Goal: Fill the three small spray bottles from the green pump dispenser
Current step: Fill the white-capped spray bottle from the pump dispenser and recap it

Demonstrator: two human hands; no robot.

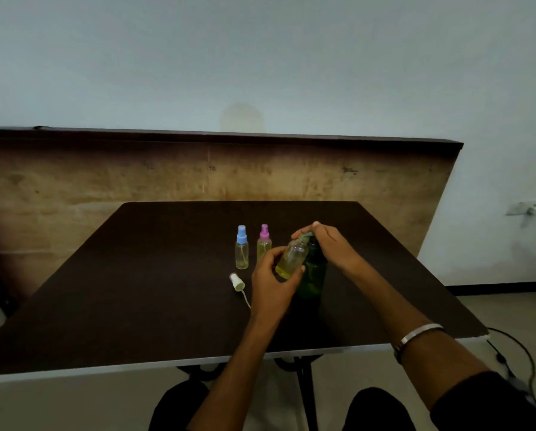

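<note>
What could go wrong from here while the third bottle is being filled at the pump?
1. The open small bottle is held tilted in the left hand against the spout; liquid could miss its narrow neck or spill onto the table.
2. The right hand presses on the green pump dispenser, which could tip.
3. The loose spray cap lies near the left wrist and could be knocked.

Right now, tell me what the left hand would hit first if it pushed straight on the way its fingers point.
Beyond the uncapped bottle in its grip, the left hand, pointing up and away, would probably meet the green pump dispenser just behind it, or the right hand pressing the pump. Depth is unclear.
</note>
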